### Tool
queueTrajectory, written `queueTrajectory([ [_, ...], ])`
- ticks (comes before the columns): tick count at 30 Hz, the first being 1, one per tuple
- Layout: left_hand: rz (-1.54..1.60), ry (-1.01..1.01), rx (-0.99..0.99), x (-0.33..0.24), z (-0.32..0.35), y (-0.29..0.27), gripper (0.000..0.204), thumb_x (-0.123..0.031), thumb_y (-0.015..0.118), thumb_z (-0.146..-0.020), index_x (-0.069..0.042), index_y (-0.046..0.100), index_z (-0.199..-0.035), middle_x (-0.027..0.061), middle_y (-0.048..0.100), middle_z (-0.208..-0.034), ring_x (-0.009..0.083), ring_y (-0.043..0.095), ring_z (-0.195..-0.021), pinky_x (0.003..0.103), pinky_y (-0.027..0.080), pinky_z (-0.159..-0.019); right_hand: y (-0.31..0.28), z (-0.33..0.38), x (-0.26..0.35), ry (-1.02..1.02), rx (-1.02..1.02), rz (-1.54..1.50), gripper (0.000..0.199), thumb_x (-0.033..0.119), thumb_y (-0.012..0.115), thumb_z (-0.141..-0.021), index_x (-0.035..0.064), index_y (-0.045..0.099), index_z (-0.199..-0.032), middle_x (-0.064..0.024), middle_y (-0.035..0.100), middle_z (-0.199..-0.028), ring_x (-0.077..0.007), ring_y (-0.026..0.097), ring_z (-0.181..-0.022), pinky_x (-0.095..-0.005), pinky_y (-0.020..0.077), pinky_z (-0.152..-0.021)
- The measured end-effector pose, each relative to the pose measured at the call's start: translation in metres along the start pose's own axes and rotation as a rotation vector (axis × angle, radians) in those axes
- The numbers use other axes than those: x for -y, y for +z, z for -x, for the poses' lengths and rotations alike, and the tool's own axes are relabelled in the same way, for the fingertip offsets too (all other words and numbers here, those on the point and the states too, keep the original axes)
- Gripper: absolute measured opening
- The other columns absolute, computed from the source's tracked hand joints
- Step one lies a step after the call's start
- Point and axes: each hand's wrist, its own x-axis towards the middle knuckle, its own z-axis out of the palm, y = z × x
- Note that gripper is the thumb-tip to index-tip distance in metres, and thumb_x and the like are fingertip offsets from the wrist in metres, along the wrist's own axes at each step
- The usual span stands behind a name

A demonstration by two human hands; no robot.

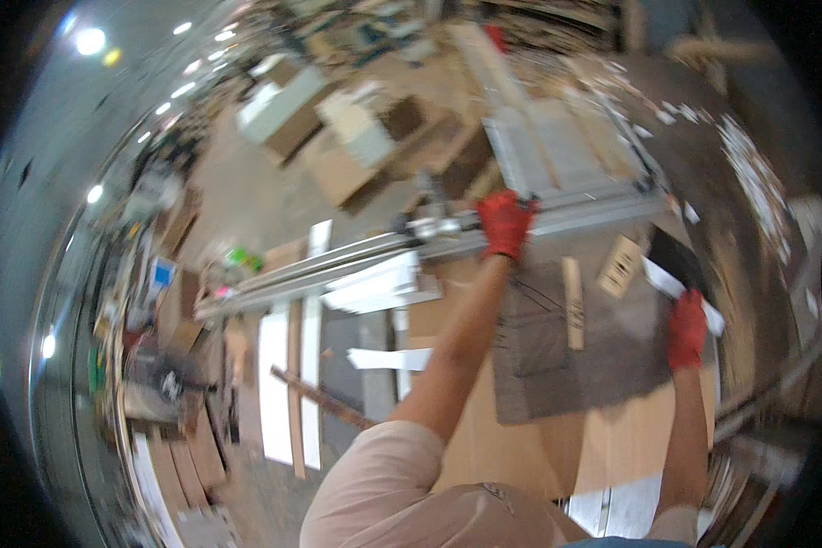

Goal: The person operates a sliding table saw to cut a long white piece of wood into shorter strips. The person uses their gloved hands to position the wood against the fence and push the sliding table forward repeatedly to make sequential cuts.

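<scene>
My left hand (506,224), in a red glove, is closed on a dark handle beside the carriage (434,226) on a long metal rail (329,265). The rail runs across the work surface in front of me. My right hand (687,331), also red-gloved, is at the right edge of the surface, its fingers closed over a white strip (664,278); blur hides the fingertips. A dark grey-brown sheet (557,365) lies between my arms. On it rest a narrow wooden strip (573,301) and a small tan board with dark marks (620,267).
White panels (275,388) and a thin brown stick (324,397) are left of my left arm. Beyond the rail stand cardboard boxes (288,110) on the floor. White scraps (753,173) litter the far right. Stacked boards (557,23) are at the back.
</scene>
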Motion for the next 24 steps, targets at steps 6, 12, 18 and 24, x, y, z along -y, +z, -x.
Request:
queueTrajectory([
  [6,0.015,-0.112,-0.023,0.057,0.037,-0.014,0.050,-0.058,0.062,-0.083,-0.010,0.068,-0.095,0.0130,0.065,-0.101,0.0325,0.058,-0.105,0.052,0.030,-0.105,-0.020,-0.017,0.071,0.013,0.299,0.126,0.050,0.025,0.062,-0.090,0.0022,0.051,-0.132,-0.0214,0.049,-0.135,-0.0396,0.048,-0.127,-0.0439,0.0491,-0.097],
  [12,0.133,-0.034,-0.044,0.067,0.013,0.037,0.042,-0.051,0.071,-0.076,-0.010,0.069,-0.073,0.0135,0.067,-0.074,0.0297,0.065,-0.070,0.046,0.047,-0.066,-0.031,-0.027,0.070,-0.032,0.032,-0.223,0.038,0.013,0.045,-0.094,0.0061,0.055,-0.130,-0.0215,0.058,-0.128,-0.0362,0.052,-0.123,-0.0442,0.0421,-0.105],
  [18,-0.142,-0.075,-0.074,0.037,0.018,-0.002,0.060,-0.060,0.057,-0.085,-0.009,0.068,-0.114,0.0131,0.068,-0.111,0.0341,0.060,-0.106,0.050,0.037,-0.099,-0.057,-0.051,0.085,-0.027,0.346,0.137,0.039,0.019,0.048,-0.094,0.0070,0.055,-0.130,-0.0185,0.062,-0.117,-0.0381,0.056,-0.111,-0.0455,0.0517,-0.079],
  [24,-0.072,-0.076,-0.038,0.027,0.021,0.000,0.058,-0.059,0.057,-0.086,-0.008,0.068,-0.113,0.0127,0.068,-0.109,0.0331,0.060,-0.106,0.048,0.035,-0.101,-0.059,-0.041,0.084,-0.082,0.359,0.288,0.040,0.018,0.047,-0.095,0.0074,0.053,-0.133,-0.0209,0.060,-0.126,-0.0420,0.058,-0.110,-0.0481,0.0517,-0.085],
])
